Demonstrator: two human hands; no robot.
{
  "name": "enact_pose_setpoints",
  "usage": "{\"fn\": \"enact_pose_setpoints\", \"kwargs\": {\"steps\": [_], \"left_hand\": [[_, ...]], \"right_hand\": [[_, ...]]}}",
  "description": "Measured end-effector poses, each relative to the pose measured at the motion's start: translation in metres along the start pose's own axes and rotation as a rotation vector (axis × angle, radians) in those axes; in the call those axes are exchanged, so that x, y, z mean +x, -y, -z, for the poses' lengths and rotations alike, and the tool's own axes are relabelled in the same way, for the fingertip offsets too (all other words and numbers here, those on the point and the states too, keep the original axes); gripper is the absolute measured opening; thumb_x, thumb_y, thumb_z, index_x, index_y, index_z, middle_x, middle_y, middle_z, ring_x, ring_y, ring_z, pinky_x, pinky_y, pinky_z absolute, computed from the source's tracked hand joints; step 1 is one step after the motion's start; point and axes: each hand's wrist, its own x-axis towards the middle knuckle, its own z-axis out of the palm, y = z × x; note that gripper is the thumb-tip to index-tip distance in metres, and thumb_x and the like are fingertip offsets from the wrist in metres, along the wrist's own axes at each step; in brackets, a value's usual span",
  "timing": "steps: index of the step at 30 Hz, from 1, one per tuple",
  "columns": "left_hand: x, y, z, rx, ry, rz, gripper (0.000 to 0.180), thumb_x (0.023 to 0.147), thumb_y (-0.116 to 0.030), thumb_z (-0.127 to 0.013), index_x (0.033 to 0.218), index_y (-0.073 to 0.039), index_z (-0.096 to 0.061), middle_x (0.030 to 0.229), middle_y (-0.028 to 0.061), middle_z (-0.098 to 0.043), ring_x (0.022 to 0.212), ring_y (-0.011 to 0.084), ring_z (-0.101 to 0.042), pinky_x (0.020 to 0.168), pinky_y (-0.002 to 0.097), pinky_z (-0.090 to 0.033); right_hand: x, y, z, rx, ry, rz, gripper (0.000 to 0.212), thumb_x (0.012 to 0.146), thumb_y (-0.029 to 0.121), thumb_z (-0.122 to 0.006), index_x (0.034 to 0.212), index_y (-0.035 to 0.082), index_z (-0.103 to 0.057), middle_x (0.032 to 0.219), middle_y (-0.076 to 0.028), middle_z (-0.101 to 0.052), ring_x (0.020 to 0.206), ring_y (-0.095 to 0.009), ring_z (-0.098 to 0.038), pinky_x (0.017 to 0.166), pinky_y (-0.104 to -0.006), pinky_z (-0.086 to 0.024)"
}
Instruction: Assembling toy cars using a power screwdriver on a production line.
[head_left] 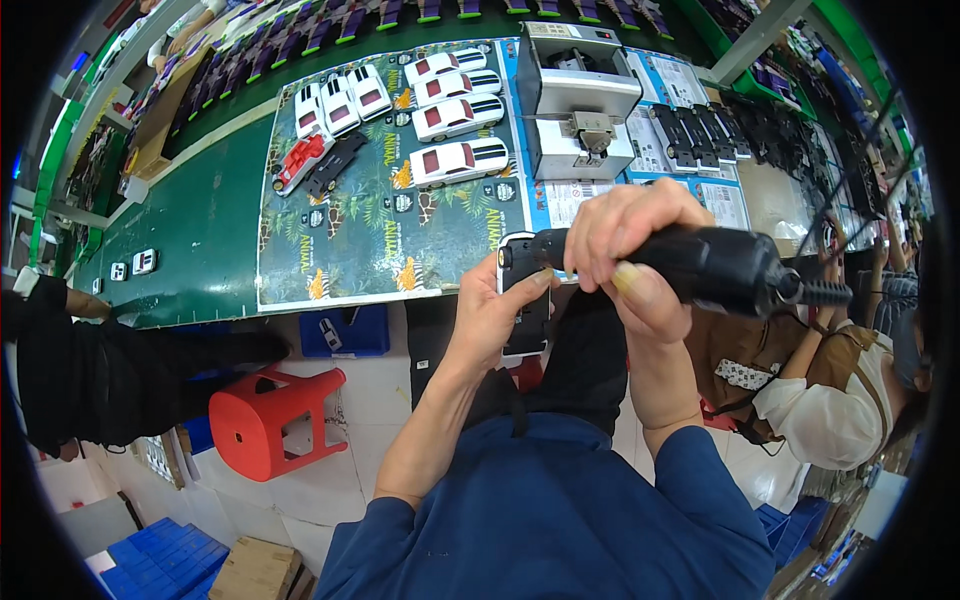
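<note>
Right-hand fingers (600,238) grip an electric screwdriver (720,268); left-hand fingers (528,290) steady a toy car (530,328)

Both sets of fingers are closed: the right ones wrap round the front of the tool, and the left thumb presses across the car, pinning it. The car is held black underside up, just off the near edge of the tabletop (215,225), with the tool's nose at its far end. Whether the bit sits on a screw is hidden.

This looks like the fastening step, partway through on this car; how many screws are in cannot be told. Ahead lie a column of four white cars (457,118) and a group of three white cars (340,105), whole from above, though whether they are fastened does not show. Seemingly left to assemble are a red piece (300,160), the black base (335,166) beside it, and a row of black bases (690,138) right of the metal machine (580,100).
</note>
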Motion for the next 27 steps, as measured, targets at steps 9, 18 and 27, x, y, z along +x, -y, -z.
{"fn": "enact_pose_setpoints", "kwargs": {"steps": [9, 18, 27], "left_hand": [[0.035, 0.013, 0.040, -0.463, 0.045, 0.086, 0.054, 0.084, 0.007, -0.064, 0.134, -0.008, -0.050, 0.116, 0.0115, -0.062, 0.099, 0.0237, -0.067, 0.095, 0.0554, -0.056], [0.039, 0.017, 0.045, -0.407, 0.020, 0.098, 0.060, 0.081, 0.012, -0.060, 0.136, -0.006, -0.047, 0.127, 0.0162, -0.059, 0.111, 0.0306, -0.065, 0.085, 0.0494, -0.061], [0.048, 0.020, 0.044, -0.544, -0.043, 0.149, 0.062, 0.080, 0.015, -0.057, 0.136, -0.010, -0.048, 0.118, 0.0147, -0.062, 0.104, 0.0261, -0.065, 0.093, 0.0543, -0.056]], "right_hand": [[0.053, -0.023, 0.066, 0.011, -0.323, 0.190, 0.008, 0.091, 0.007, -0.065, 0.091, 0.002, -0.059, 0.062, -0.006, -0.058, 0.051, -0.015, -0.058, 0.054, -0.0313, -0.051], [0.071, -0.045, 0.076, -0.458, -0.281, 0.183, 0.012, 0.086, 0.006, -0.070, 0.080, 0.001, -0.061, 0.057, -0.006, -0.057, 0.045, -0.015, -0.057, 0.049, -0.0289, -0.049], [0.038, -0.026, 0.059, 0.027, -0.220, -0.192, 0.017, 0.096, 0.019, -0.054, 0.091, 0.003, -0.053, 0.064, -0.006, -0.051, 0.048, -0.016, -0.050, 0.051, -0.0316, -0.047]]}}
